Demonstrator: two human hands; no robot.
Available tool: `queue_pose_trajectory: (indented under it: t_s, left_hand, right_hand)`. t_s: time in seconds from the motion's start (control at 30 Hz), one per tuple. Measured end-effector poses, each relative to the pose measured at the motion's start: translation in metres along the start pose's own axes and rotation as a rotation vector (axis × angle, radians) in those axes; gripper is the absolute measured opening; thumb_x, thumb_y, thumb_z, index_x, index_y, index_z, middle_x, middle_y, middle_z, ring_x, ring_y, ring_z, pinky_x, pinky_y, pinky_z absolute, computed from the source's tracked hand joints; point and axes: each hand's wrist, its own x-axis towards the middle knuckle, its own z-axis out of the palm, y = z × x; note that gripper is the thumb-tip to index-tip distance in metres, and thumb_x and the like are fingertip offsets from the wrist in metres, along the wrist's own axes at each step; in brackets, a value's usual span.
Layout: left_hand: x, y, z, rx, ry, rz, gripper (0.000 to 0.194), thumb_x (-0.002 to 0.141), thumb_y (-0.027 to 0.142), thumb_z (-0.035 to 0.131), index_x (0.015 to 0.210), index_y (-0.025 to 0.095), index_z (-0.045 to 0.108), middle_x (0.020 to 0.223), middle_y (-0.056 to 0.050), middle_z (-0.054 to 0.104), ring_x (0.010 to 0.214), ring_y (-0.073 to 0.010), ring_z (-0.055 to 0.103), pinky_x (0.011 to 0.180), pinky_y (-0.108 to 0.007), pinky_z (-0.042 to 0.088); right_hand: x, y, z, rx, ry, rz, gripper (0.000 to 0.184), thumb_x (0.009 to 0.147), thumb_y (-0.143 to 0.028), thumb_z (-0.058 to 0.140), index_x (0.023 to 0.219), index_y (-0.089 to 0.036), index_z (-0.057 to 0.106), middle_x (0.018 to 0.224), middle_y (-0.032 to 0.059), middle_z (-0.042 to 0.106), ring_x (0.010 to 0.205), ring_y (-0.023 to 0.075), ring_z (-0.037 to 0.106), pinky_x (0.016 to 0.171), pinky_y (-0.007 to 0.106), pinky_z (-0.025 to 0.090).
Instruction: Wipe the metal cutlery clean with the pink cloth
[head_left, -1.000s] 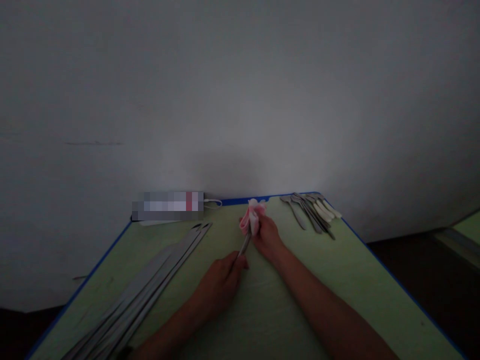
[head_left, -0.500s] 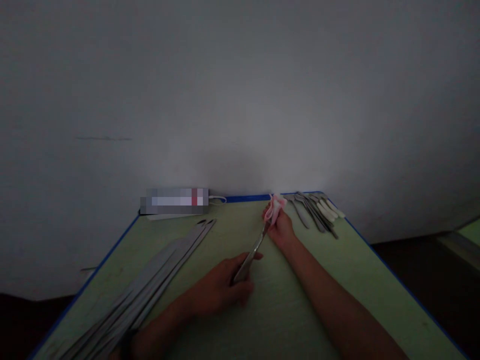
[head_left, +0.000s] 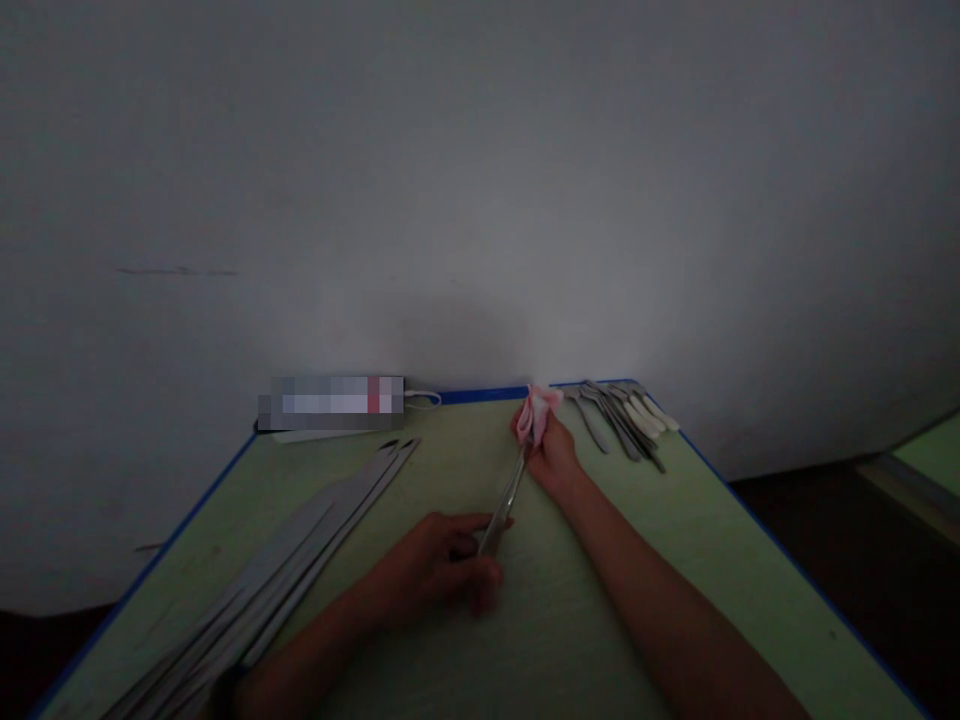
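Note:
My left hand [head_left: 442, 565] holds the near, broader end of a shiny metal piece of cutlery [head_left: 504, 510] between thumb and fingers. The cutlery slants up and away to the right, and its far end is hidden in a pink and white cloth [head_left: 536, 415]. Closed around that cloth is my right hand [head_left: 555, 450], near the table's back edge. Because the far end is covered, I cannot tell whether it is a spoon, fork or knife. Just right of my right hand, several metal pieces of cutlery [head_left: 619, 420] lie in a loose row.
Long flat grey strips [head_left: 300, 540] lie in a pile along the left of the green table [head_left: 540, 640]. A blurred-out box-like object [head_left: 330, 405] with a white cable [head_left: 427, 400] stands at the back left. White-handled cutlery [head_left: 652, 412] lies at the back right, before a grey wall [head_left: 480, 200].
The cutlery has turned a little in my left hand and shows a narrower side. My left fingers have loosened slightly around it. The view has shifted slightly to the right.

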Motion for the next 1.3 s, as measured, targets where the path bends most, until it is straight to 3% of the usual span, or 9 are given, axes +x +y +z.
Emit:
queue_pose_trajectory:
  t_s: [0.13, 0.23, 0.43, 0.73, 0.83, 0.93, 1.07, 1.17, 1.3]
  left_hand:
    - [0.006, -0.002, 0.001, 0.019, 0.139, -0.004, 0.034, 0.081, 0.043, 0.045, 0.097, 0.015, 0.055, 0.045, 0.006, 0.056, 0.035, -0.0088, 0.046, 0.038, -0.018, 0.037]
    - [0.007, -0.001, 0.002, 0.058, 0.217, -0.02, 0.033, 0.081, 0.048, 0.042, 0.077, 0.017, 0.051, 0.041, 0.007, 0.051, 0.032, -0.0089, 0.045, 0.036, -0.018, 0.035]
    - [0.006, 0.002, 0.004, 0.14, 0.331, -0.032, 0.039, 0.082, 0.053, 0.037, 0.074, 0.017, 0.051, 0.039, 0.008, 0.044, 0.033, -0.0091, 0.042, 0.037, -0.019, 0.033]
    - [0.002, 0.002, 0.004, 0.233, 0.187, 0.108, 0.038, 0.085, 0.044, 0.039, 0.063, 0.015, 0.05, 0.049, 0.005, 0.046, 0.045, -0.0072, 0.043, 0.045, -0.018, 0.031]
    - [0.003, 0.0, 0.005, 0.106, 0.2, 0.116, 0.034, 0.086, 0.043, 0.037, 0.087, 0.015, 0.055, 0.06, 0.003, 0.056, 0.047, -0.0077, 0.047, 0.046, -0.019, 0.035]
    - [0.006, -0.001, 0.005, -0.105, 0.181, 0.099, 0.042, 0.088, 0.045, 0.028, 0.11, 0.015, 0.047, 0.071, -0.001, 0.06, 0.046, -0.0084, 0.049, 0.041, -0.019, 0.034]
    - [0.009, -0.002, 0.002, -0.186, 0.19, 0.061, 0.045, 0.088, 0.048, 0.025, 0.105, 0.014, 0.05, 0.056, 0.004, 0.051, 0.04, -0.0075, 0.044, 0.038, -0.018, 0.033]
    - [0.008, -0.002, 0.002, -0.081, 0.239, 0.076, 0.039, 0.086, 0.049, 0.034, 0.095, 0.015, 0.051, 0.045, 0.009, 0.041, 0.035, -0.0063, 0.038, 0.036, -0.017, 0.03]
    - [0.008, -0.001, 0.004, 0.018, 0.252, 0.042, 0.036, 0.085, 0.049, 0.036, 0.087, 0.016, 0.05, 0.04, 0.009, 0.041, 0.033, -0.0067, 0.036, 0.035, -0.017, 0.028]
  right_hand:
    - [-0.005, 0.003, 0.001, -0.169, -0.116, 0.045, 0.012, 0.075, -0.025, 0.057, 0.076, -0.014, 0.06, 0.07, 0.0015, 0.063, 0.064, 0.0109, 0.059, 0.063, 0.023, 0.049]
    - [-0.012, 0.005, 0.003, -0.319, -0.214, 0.082, 0.017, 0.074, -0.03, 0.058, 0.076, -0.013, 0.061, 0.069, 0.0033, 0.064, 0.066, 0.0134, 0.06, 0.06, 0.024, 0.048]
    - [-0.018, 0.003, 0.005, -0.389, -0.301, 0.119, 0.02, 0.073, -0.031, 0.057, 0.076, -0.012, 0.062, 0.068, 0.0039, 0.065, 0.063, 0.0136, 0.06, 0.058, 0.024, 0.047]
    - [-0.02, -0.004, 0.005, -0.263, -0.3, 0.317, 0.019, 0.071, -0.021, 0.043, 0.074, -0.01, 0.059, 0.064, 0.0052, 0.064, 0.057, 0.0158, 0.058, 0.057, 0.028, 0.048]
    - [-0.018, -0.006, 0.004, -0.205, -0.266, 0.309, 0.017, 0.067, -0.02, 0.044, 0.072, -0.011, 0.058, 0.063, 0.0051, 0.063, 0.055, 0.0159, 0.058, 0.056, 0.028, 0.048]
    - [-0.017, -0.008, 0.003, -0.123, -0.292, 0.322, 0.013, 0.064, -0.021, 0.044, 0.068, -0.014, 0.054, 0.058, 0.0029, 0.06, 0.053, 0.0159, 0.057, 0.055, 0.029, 0.047]
    - [-0.02, -0.011, 0.004, -0.08, -0.291, 0.338, 0.013, 0.062, -0.021, 0.043, 0.069, -0.016, 0.053, 0.057, 0.0008, 0.057, 0.054, 0.0157, 0.055, 0.056, 0.031, 0.047]
    - [-0.022, -0.011, 0.006, -0.076, -0.291, 0.319, 0.016, 0.065, -0.026, 0.044, 0.073, -0.016, 0.054, 0.061, 0.0019, 0.058, 0.057, 0.0165, 0.056, 0.057, 0.032, 0.047]
    - [-0.025, -0.008, 0.009, -0.138, -0.362, 0.342, 0.02, 0.07, -0.03, 0.046, 0.075, -0.014, 0.057, 0.061, 0.002, 0.059, 0.056, 0.0152, 0.056, 0.057, 0.029, 0.047]
